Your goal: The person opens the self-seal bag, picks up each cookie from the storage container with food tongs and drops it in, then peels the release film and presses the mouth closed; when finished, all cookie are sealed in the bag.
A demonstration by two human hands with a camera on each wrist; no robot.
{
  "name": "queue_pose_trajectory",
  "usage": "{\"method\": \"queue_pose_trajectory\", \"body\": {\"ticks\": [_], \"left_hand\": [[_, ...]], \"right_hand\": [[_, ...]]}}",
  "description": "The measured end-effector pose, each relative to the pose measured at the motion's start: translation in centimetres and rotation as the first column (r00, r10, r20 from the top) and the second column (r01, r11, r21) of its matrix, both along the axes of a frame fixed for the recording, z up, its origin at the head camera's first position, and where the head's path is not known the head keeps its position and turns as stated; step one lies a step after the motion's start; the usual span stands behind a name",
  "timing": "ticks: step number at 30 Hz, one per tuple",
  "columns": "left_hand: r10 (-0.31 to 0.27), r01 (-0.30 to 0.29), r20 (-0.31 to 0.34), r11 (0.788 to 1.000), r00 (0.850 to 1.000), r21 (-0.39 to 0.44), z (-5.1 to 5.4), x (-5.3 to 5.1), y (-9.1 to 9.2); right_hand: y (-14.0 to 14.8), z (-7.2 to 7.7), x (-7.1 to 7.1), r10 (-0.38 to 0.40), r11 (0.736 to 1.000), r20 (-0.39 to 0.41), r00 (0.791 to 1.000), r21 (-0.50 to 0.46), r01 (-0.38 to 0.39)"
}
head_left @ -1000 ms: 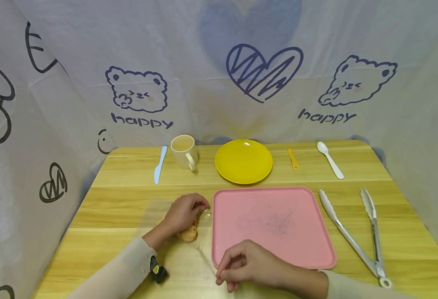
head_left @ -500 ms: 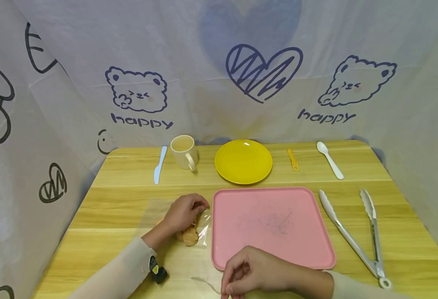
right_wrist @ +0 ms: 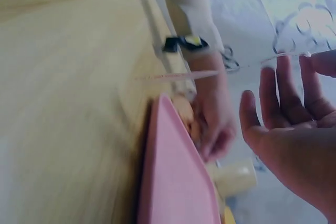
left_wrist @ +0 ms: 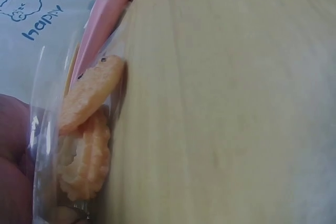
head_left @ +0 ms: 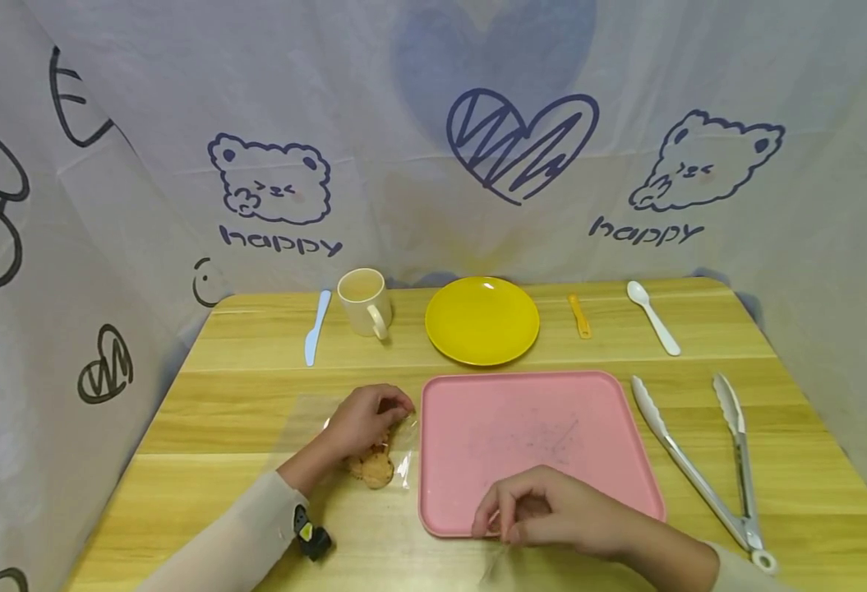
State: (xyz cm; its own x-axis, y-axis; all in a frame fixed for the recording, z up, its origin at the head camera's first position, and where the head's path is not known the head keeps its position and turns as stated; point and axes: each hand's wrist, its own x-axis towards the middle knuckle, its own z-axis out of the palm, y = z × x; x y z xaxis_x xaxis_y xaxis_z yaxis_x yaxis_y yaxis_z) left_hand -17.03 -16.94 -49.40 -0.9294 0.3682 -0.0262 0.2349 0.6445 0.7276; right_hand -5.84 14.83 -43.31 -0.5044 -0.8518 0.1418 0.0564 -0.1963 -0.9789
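A clear plastic bag [head_left: 406,460] of cookies lies on the table left of the pink tray. My left hand [head_left: 362,423] rests over it, its fingers curled onto the bag's film near the tray's edge. One cookie [head_left: 374,470] shows below the hand; others are covered by it. The left wrist view shows a flat cookie [left_wrist: 94,93] with dark specks and a ridged ring-shaped cookie [left_wrist: 86,156] behind the film. Above the tray's front edge my right hand [head_left: 551,510] pinches a thin clear plastic strip [right_wrist: 178,76] between thumb and finger. The strip dangles beyond the fingertips.
The pink tray [head_left: 522,460] lies at the centre right, with metal tongs [head_left: 699,485] spread beside it. Along the back are a blue knife [head_left: 318,327], a cream mug [head_left: 364,304], a yellow plate [head_left: 482,321], a small orange utensil [head_left: 580,316] and a white spoon [head_left: 653,318].
My right hand has drawn the strip away from the bag, first toward the front edge, then to the right. The left hand has stayed on the bag.
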Motion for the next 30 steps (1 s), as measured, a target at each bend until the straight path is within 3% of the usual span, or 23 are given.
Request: {"method": "queue_pose_trajectory", "body": {"ticks": [7,12,14,16,18,22,25,30], "left_hand": [[-0.013,0.012,0.023,1.0,1.0,0.022,0.2,0.0,0.0],[0.0,-0.001,0.033,1.0,0.999,0.008,0.2,0.0,0.1],[0.008,-0.008,0.036,1.0,0.999,0.006,0.1,0.0,0.1],[0.008,-0.008,0.032,1.0,0.999,0.003,0.0,0.0,0.1],[0.009,-0.009,0.025,1.0,1.0,-0.003,0.0,0.0,0.1],[0.009,-0.009,0.015,1.0,1.0,-0.016,0.0,-0.1,0.1],[0.012,-0.011,0.015,1.0,1.0,-0.028,0.0,-0.1,0.1],[0.01,-0.01,0.009,0.999,1.0,-0.032,0.0,0.0,0.2]], "right_hand": [[4.9,0.0,-0.8,-0.054,0.994,0.113,0.992,-0.084,0.064],[9.7,-0.3,-1.7,-0.169,0.985,0.133,0.977,0.042,0.165],[11.7,-0.5,-2.0,-0.259,0.958,0.108,0.96,0.156,0.241],[13.5,-0.9,-2.4,-0.356,0.909,0.071,0.932,0.259,0.327],[14.9,-1.2,-2.8,-0.462,0.823,0.028,0.886,0.386,0.417],[16.5,-1.5,-3.6,-0.588,0.672,-0.069,0.806,0.512,0.535],[16.9,-1.5,-4.2,-0.612,0.574,-0.186,0.768,0.564,0.594],[17.0,-1.5,-5.1,-0.561,0.404,-0.42,0.713,0.613,0.679]]}}
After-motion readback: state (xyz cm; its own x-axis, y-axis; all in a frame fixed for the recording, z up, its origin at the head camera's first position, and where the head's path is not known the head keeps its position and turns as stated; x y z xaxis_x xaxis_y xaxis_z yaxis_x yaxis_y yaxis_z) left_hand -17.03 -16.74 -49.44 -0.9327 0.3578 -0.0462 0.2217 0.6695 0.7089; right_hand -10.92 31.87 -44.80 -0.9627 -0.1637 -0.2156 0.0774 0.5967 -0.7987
